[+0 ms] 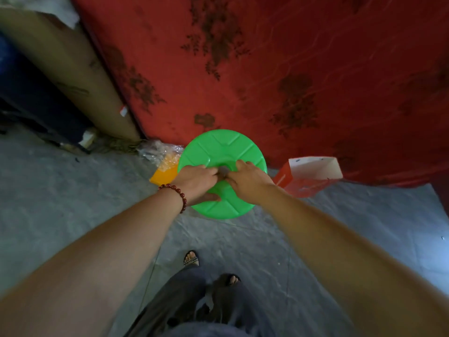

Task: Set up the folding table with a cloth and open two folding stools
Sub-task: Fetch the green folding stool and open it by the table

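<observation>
Both hands are meeting at the middle of one green stool [220, 147], a flat round disc, folded, held out in front of the person above the grey floor [73, 203].

- Left hand [196, 181]: fingers are curling into the centre hole, thumb is stretching along the near part of the disc. One bead bracelet [178, 193] is sitting on this wrist.
- Right hand [250, 180]: fingers are hooking into the same hole from the other side, thumb is lying on top. Both hands are gripping the stool, fingertips nearly touching.

Edges and room: the disc's far rim is showing against a red patterned fabric surface [279, 69]; whether they are touching I cannot tell. An orange flat piece [164, 175] is lying just left of the disc, partly under clear plastic wrap [158, 149]. One red-and-white paper bag [313, 175] is standing just right of it. A cardboard sheet [63, 69] is leaning at far left. Open floor is lying on the near side, toward two sandalled feet [192, 259].

Count: one green stool, one orange piece, one bag, two hands.
</observation>
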The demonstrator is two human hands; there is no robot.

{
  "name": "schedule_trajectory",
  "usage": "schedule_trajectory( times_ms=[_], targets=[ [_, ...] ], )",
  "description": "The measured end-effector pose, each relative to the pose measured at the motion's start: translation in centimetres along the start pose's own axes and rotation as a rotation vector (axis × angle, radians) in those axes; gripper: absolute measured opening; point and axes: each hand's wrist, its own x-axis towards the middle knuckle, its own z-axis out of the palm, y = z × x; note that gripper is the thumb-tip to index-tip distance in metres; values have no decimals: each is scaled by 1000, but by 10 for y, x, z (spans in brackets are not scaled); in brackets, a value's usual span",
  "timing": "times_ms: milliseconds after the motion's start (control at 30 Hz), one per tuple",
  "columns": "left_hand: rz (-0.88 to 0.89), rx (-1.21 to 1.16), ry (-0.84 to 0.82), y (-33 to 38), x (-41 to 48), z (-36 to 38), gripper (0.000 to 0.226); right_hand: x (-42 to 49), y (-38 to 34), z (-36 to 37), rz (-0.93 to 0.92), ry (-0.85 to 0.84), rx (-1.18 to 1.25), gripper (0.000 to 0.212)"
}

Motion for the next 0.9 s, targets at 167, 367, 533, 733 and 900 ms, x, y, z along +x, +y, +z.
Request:
schedule_trajectory(
  times_ms=[167,367,533,733,900],
  targets=[
    [-156,-97,50,6,-26,0,68,3,-13,-9,-98,24,-58,37],
    [-314,-147,53,2,-77,22,65,6,-58,-14,-256,26,-144,36],
    [-427,-177,41,-12,-128,38,64,13,-112,-17,-370,4,-183,36],
    [-572,-259,64,-47,-196,59,63,36,-197,-21,-502,15,-256,36],
    [-643,-261,67,-89,-278,94,62,58,-297,-10,-589,-33,-302,37]
  ],
)
